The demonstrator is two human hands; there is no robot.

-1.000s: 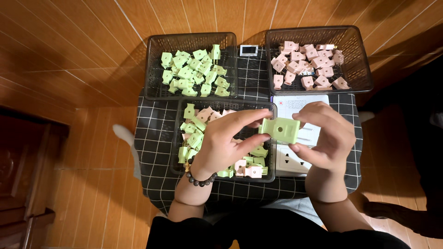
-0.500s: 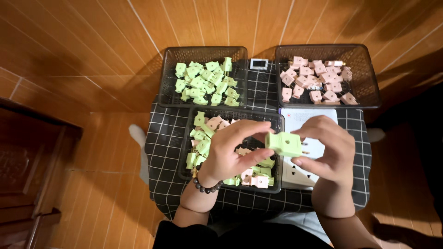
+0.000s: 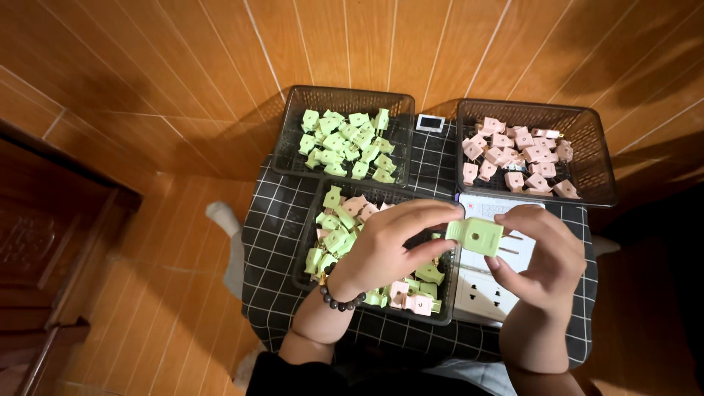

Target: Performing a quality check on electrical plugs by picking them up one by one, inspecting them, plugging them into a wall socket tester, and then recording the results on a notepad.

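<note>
Left hand [image 3: 389,246], right hand [image 3: 539,257] around green plug [image 3: 475,236]

- The left hand [image 3: 385,246] is wearing a bracelet of dark round beads [image 3: 339,299] at the wrist.
- The right hand [image 3: 539,253] is showing no ring, watch or band.
- Both forearms are showing bare, with no sleeves reaching them.
- Dark clothing [image 3: 345,378] is covering the torso below.

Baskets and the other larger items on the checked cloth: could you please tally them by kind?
Wire baskets: 3 (green plugs, pink plugs, mixed plugs)
White socket strip: 1
Small timer: 1
Green plug in both hands: 1
Total: 6
</note>
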